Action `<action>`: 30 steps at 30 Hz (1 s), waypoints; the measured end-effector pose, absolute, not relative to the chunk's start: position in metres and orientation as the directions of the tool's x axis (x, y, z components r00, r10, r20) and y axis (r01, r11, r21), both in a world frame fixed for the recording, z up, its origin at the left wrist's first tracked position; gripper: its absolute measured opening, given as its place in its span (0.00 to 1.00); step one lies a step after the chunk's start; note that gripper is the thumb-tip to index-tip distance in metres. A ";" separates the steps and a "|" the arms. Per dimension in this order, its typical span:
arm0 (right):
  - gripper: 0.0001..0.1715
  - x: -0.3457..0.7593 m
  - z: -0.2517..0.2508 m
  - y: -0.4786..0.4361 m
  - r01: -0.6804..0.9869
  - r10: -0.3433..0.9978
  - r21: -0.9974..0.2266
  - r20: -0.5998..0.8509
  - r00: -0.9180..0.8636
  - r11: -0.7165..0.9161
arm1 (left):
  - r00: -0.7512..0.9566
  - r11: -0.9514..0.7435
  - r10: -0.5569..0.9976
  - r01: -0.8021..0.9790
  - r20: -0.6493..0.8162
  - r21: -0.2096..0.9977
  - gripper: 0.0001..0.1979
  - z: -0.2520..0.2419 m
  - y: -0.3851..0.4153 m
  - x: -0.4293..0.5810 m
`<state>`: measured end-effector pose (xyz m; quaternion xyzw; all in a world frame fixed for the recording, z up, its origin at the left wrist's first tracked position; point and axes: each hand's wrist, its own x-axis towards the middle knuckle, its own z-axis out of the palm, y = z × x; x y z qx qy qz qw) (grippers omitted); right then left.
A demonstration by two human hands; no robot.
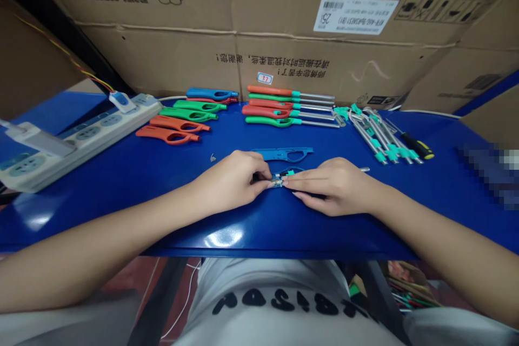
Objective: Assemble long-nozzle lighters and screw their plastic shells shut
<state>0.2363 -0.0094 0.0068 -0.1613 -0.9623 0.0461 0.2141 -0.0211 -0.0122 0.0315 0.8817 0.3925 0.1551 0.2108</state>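
Both hands meet over a partly open blue stick lighter (292, 170) at the table's middle. My left hand (241, 178) is closed, thumb and forefinger pinching at a small clear-and-metal part (277, 181) at the lighter. My right hand (340, 186) presses its fingers together against the other side of that part, near a teal piece (290, 172). It covers most of the lighter's front; a metal tube's tip (365, 170) shows beyond it. Just behind the hands lies a loose blue handle shell (284, 154). Small screws (213, 157) lie in a pile left of it.
Coloured handle shells (174, 130) lie at back left beside a white power strip (85, 138). Stick lighters with metal tubes (290, 108) are lined up at the back. Loose tubes with teal fittings (381, 138) and a screwdriver (417, 146) sit right. A cardboard box (279, 11) stands behind.
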 end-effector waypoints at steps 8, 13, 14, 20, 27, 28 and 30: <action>0.18 0.234 0.005 -0.005 0.307 0.531 -0.494 0.414 -0.740 0.813 | 0.638 -0.590 0.764 0.628 0.097 0.508 0.04 0.032 -0.013 -0.022; 0.18 0.233 0.005 -0.003 0.286 0.563 -0.579 0.380 -0.734 0.764 | 0.624 -0.576 0.776 0.643 0.090 0.506 0.03 0.031 -0.012 -0.021; 0.18 0.233 0.005 -0.003 0.282 0.560 -0.586 0.369 -0.742 0.760 | 0.622 -0.574 0.778 0.645 0.089 0.505 0.03 0.031 -0.012 -0.021; 0.18 0.232 0.005 -0.002 0.278 0.547 -0.585 0.350 -0.761 0.762 | 0.628 -0.576 0.774 0.645 0.082 0.502 0.03 0.031 -0.012 -0.022; 0.18 0.233 0.004 -0.002 0.288 0.553 -0.592 0.330 -0.765 0.753 | 0.625 -0.566 0.779 0.669 0.049 0.481 0.03 0.033 -0.015 -0.021; 0.18 0.233 0.004 -0.001 0.291 0.555 -0.593 0.327 -0.765 0.751 | 0.624 -0.566 0.780 0.669 0.051 0.482 0.03 0.032 -0.014 -0.021; 0.18 0.233 0.004 -0.001 0.294 0.555 -0.589 0.327 -0.765 0.753 | 0.623 -0.569 0.780 0.665 0.061 0.484 0.03 0.031 -0.014 -0.021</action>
